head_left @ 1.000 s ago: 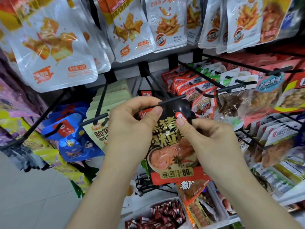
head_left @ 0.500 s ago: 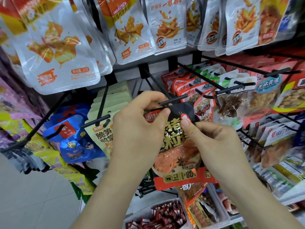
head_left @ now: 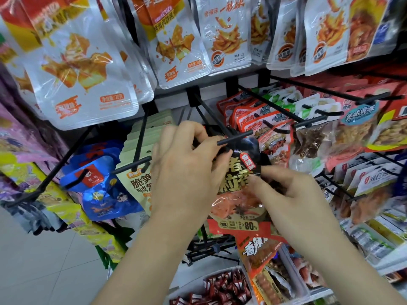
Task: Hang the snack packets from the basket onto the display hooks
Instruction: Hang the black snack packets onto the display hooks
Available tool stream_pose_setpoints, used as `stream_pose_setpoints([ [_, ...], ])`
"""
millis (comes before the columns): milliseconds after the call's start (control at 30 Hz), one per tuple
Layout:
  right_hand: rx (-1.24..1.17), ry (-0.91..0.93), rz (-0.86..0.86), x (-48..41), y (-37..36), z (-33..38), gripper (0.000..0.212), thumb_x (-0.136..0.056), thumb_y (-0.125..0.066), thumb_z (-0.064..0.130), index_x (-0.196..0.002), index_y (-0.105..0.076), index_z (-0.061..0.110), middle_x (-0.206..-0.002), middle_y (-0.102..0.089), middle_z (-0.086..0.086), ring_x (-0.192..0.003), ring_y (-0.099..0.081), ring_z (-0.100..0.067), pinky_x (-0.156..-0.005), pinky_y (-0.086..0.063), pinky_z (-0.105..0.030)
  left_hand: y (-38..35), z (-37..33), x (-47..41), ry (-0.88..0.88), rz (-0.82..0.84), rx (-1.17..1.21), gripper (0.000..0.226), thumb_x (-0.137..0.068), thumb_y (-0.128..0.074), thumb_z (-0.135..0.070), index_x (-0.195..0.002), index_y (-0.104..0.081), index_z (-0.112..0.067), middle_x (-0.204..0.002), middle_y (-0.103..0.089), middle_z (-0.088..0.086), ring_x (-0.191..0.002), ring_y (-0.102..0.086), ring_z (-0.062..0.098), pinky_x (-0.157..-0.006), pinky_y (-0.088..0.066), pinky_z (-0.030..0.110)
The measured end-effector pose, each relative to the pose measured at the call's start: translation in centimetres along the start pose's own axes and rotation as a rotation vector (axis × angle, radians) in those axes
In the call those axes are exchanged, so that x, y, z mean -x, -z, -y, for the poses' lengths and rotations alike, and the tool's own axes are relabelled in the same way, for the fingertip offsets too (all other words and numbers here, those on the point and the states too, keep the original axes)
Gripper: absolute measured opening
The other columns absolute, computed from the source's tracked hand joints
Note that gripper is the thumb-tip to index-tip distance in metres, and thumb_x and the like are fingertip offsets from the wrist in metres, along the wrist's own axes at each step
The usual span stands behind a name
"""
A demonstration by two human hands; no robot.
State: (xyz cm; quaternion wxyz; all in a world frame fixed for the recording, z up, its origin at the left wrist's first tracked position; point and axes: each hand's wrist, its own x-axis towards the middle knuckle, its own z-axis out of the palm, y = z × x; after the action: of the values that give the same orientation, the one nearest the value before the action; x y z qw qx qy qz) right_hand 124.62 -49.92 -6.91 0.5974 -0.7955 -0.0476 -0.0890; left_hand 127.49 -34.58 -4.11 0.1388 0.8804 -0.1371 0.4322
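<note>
Both hands – left hand [head_left: 187,170], right hand [head_left: 293,194] – pinch the black snack packet [head_left: 240,186] at the display hook [head_left: 233,140]

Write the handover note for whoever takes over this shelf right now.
Left hand: pinches the black snack packet at its top, by the tip of the black display hook.
Right hand: pinches the packet's right edge.
Done: packet is at the hook tip; whether its hole is on cannot be told.
Left: slide it back along the hook, release, fetch the next.
</note>
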Motion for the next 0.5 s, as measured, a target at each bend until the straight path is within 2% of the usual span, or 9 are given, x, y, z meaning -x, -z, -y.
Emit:
stream_pose_setpoints([
  [33, 0.069, 0.029, -0.023, 0.7, 0.6, -0.1, 0.019, -0.089, -0.063, 0.029, -0.075, -0.072, 0.038, -0.062, -0.065, 0.022, -0.067, -0.063, -0.01, -0.052, -0.046, -0.021, -0.1, 0.1, -0.2, -0.028, 0.009, -0.003, 0.017, -0.086, -0.064, -0.031, -0.087, -0.064, -0.014, -0.087, -0.053, 0.0, -0.082, -0.043, 0.02, -0.062, -0.045, 0.04],
  [133, 0.162, 0.09, -0.172, 2.5, 2.7, -1.0, 0.021, -0.084, -0.064, 0.023, -0.083, -0.074, 0.041, -0.073, -0.068, 0.028, -0.055, -0.062, -0.004, -0.049, -0.047, -0.016, -0.4, 0.6, -0.5, -0.118, 0.033, -0.076, 0.015, -0.088, -0.061, -0.029, -0.09, -0.065, -0.015, -0.09, -0.059, -0.001, -0.088, -0.049, 0.021, -0.07, -0.046, 0.039],
  [200, 0.024, 0.083, -0.272, 3.0, 3.6, -1.9, 0.015, -0.087, -0.067, 0.021, -0.09, -0.077, 0.032, -0.088, -0.074, 0.012, -0.07, -0.068, -0.013, -0.056, -0.055, -0.021, -0.7, 0.9, -0.7, -0.171, 0.04, -0.153, 0.013, -0.088, -0.062, -0.029, -0.09, -0.069, -0.017, -0.092, -0.064, -0.003, -0.093, -0.049, 0.018, -0.082, -0.037, 0.036],
  [267, -0.271, -0.065, -0.263, 3.2, 3.6, -1.7, 0.015, -0.093, -0.061, 0.007, -0.101, -0.074, 0.007, -0.105, -0.071, -0.013, -0.072, -0.065, -0.023, -0.048, -0.052, -0.015, -0.9, 1.1, -0.9, -0.189, 0.066, -0.216, 0.011, -0.086, -0.067, -0.026, -0.089, -0.071, -0.016, -0.092, -0.066, -0.002, -0.093, -0.05, 0.018, -0.083, -0.03, 0.032],
  [300, -0.322, -0.056, -0.262, 3.4, 3.4, -1.3, 0.016, -0.09, -0.06, 0.001, -0.096, -0.074, 0.004, -0.103, -0.071, -0.014, -0.072, -0.066, -0.021, -0.047, -0.051, -0.013, -1.1, 1.2, -0.9, -0.184, 0.09, -0.25, 0.011, -0.082, -0.07, -0.024, -0.089, -0.072, -0.015, -0.092, -0.067, -0.001, -0.091, -0.053, 0.02, -0.082, -0.029, 0.033],
  [367, -0.248, 0.089, -0.252, 3.9, 2.6, -0.4, 0.023, -0.084, -0.061, 0.002, -0.082, -0.079, 0.017, -0.088, -0.073, 0.003, -0.069, -0.07, -0.011, -0.051, -0.055, -0.016, -1.3, 1.3, -1.1, -0.159, 0.164, -0.329, 0.02, -0.07, -0.081, -0.019, -0.088, -0.072, -0.015, -0.091, -0.067, -0.001, -0.088, -0.058, 0.024, -0.081, -0.029, 0.034],
  [400, -0.235, 0.129, -0.201, 4.0, 2.2, 0.1, 0.029, -0.085, -0.062, 0.002, -0.08, -0.079, 0.026, -0.086, -0.073, 0.009, -0.067, -0.07, -0.009, -0.054, -0.056, -0.016, -1.3, 1.3, -1.4, -0.146, 0.209, -0.362, 0.03, -0.062, -0.086, -0.016, -0.088, -0.072, -0.017, -0.09, -0.067, -0.002, -0.087, -0.059, 0.025, -0.081, -0.028, 0.034],
  [433, -0.201, 0.14, -0.141, 4.0, 2.0, 0.1, 0.035, -0.086, -0.062, 0.001, -0.084, -0.078, 0.031, -0.087, -0.072, 0.014, -0.064, -0.068, -0.005, -0.054, -0.053, -0.014, -1.2, 1.4, -1.7, -0.138, 0.247, -0.392, 0.039, -0.055, -0.088, -0.012, -0.09, -0.072, -0.019, -0.089, -0.067, -0.003, -0.087, -0.06, 0.024, -0.081, -0.027, 0.034],
  [500, -0.115, 0.14, -0.068, 2.6, 1.4, -0.7, 0.04, -0.088, -0.058, 0.002, -0.095, -0.073, 0.039, -0.084, -0.069, 0.021, -0.053, -0.059, -0.004, -0.048, -0.039, -0.007, -1.2, 1.5, -2.3, -0.137, 0.302, -0.44, 0.047, -0.055, -0.085, -0.011, -0.098, -0.07, -0.024, -0.092, -0.067, -0.005, -0.091, -0.059, 0.023, -0.082, -0.026, 0.034],
])
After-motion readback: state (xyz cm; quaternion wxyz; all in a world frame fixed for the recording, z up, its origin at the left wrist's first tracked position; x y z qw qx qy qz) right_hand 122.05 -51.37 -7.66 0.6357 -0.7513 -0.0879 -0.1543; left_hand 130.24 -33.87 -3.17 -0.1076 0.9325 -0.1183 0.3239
